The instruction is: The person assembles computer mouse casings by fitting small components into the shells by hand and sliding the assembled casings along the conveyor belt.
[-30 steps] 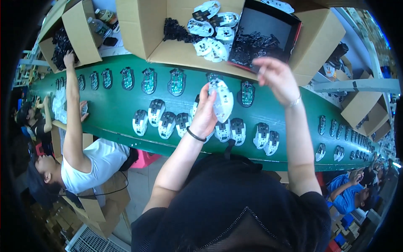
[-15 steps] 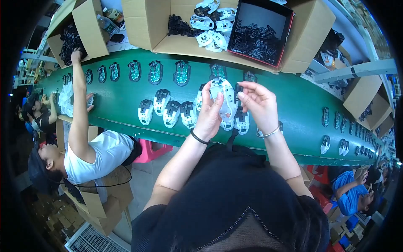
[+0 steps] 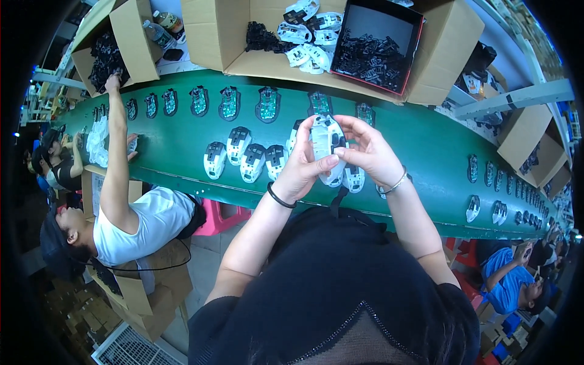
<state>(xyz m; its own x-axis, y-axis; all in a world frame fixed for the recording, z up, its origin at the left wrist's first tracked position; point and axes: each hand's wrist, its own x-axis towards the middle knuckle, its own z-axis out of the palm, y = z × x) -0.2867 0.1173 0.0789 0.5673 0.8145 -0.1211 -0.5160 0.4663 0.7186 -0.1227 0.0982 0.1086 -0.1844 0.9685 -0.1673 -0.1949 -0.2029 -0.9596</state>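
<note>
A white computer mouse shell (image 3: 321,139) is held up in front of me, its hollow inside facing me. My left hand (image 3: 298,165) is closed around its left side, thumb across the lower part. On its right side my right hand (image 3: 372,155) is closed, fingers behind the far end and thumb pressing a small black plastic part (image 3: 337,142) against the shell. Fingers hide some of that part. Below and left, several white mouse shells with black pieces (image 3: 252,163) lie on the green belt (image 3: 164,146). Beyond them runs a row of dark mouse bases with green circuit boards (image 3: 267,104).
Across the belt stands an open cardboard box (image 3: 258,66) with white shells (image 3: 307,58) and a black tray (image 3: 412,61) of small black parts. At left a co-worker (image 3: 155,222) reaches into another carton (image 3: 135,42). More mouse parts (image 3: 473,208) line the belt at right.
My right hand has brought the black part from beside the shell onto it, and its fingers now wrap the shell's edge. The items on the belt have shifted slightly right.
</note>
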